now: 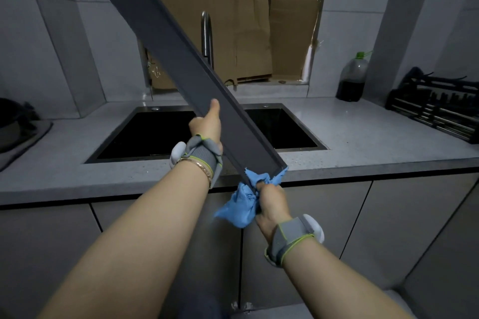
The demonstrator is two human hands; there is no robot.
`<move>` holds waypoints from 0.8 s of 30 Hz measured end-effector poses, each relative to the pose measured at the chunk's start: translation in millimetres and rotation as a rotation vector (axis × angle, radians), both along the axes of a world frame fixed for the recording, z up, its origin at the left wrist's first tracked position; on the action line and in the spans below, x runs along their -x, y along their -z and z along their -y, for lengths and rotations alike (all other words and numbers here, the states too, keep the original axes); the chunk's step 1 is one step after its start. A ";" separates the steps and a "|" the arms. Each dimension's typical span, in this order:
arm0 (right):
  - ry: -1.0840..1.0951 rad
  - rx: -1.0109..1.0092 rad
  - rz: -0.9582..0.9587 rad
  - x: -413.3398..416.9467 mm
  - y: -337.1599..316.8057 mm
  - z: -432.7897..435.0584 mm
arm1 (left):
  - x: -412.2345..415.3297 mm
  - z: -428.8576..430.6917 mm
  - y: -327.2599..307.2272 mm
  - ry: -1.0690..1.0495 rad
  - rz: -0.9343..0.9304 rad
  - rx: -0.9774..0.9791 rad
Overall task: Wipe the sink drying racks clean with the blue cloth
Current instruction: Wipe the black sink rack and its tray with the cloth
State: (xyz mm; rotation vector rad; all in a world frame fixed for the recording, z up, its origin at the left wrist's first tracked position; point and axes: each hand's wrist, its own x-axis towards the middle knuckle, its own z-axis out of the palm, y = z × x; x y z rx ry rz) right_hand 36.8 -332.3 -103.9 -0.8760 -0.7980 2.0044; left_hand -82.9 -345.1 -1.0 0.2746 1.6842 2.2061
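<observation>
- Cloth [242, 208], blue and crumpled, sits bunched in the right hand [272, 204]; on my feed the fingers curl tightly round it, and a loose tail hangs down to the left of the fist.
- Its upper folds wrap over the near end of the drying rack tray [181, 59], a long dark grey piece with raised edges, so cloth and tray are touching there.
- I see the tray held up in the air, slanting from that near end, just in front of the countertop [363, 137] edge, up and away to the upper left, crossing above the sink [145, 134].
- The left hand [207, 127] grasps the tray partway along, the thumb lying flat on its upper face and the fingers hidden beneath it.
- Below the tray the dark sink is set into the pale speckled countertop, with a steel tap [207, 36] rising behind it.
- Behind the tap, sheets of cardboard [233, 33] cover most of the window opening.
- At the right, a plastic bottle [351, 77] of dark liquid with a green cap stands against the wall, and to its right a black wire rack [438, 109] lies on the countertop, well apart from both hands.
- At the far left edge a dark object [15, 116] rests on a grey mat [28, 142]; it may be a pan, but I cannot make it out at this angle.
</observation>
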 end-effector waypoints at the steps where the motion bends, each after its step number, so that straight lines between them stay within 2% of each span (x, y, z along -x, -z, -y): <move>1: 0.006 -0.001 -0.006 -0.2 0.5 0.1 | -1.0 0.6 3.9 0.046 0.017 0.002; 4: -0.077 -0.038 -0.026 -7.2 2.1 5.5 | -0.2 1.3 9.4 0.028 0.005 -0.023; 6: -0.098 -0.135 0.043 -16.5 -0.6 0.5 | 1.8 3.8 4.3 0.018 0.015 -0.081; 7: -0.025 -0.209 0.130 -21.4 -3.4 -8.4 | 3.1 5.7 1.2 0.020 0.025 -0.104; 9: 0.261 -0.355 0.274 -34.7 -17.1 -26.7 | 5.7 8.5 -1.4 0.024 0.007 -0.092; 11: 0.364 -0.515 0.226 -40.9 -43.7 -29.6 | 8.4 10.4 2.1 0.019 -0.045 -0.033; 14: 0.119 -0.767 0.135 -24.0 -80.0 -24.3 | -3.0 6.4 10.6 0.037 -0.106 0.034; 17: 0.063 -1.240 0.354 2.8 -85.4 -19.0 | -22.3 4.1 3.8 0.085 -0.127 0.054; 19: 0.045 -1.605 0.545 11.9 -66.6 -17.8 | -21.7 7.0 -7.4 0.072 -0.111 0.097; 20: 0.035 -1.714 0.608 9.9 -55.4 -17.0 | -16.7 10.1 -12.3 0.034 -0.116 0.143; 21: 0.016 -1.763 0.650 4.1 -45.6 -14.4 | -10.9 14.3 -16.6 0.007 -0.108 0.183; 24: 0.080 -1.845 0.658 -16.4 -15.2 -15.1 | 5.3 20.9 -29.8 -0.035 -0.115 0.113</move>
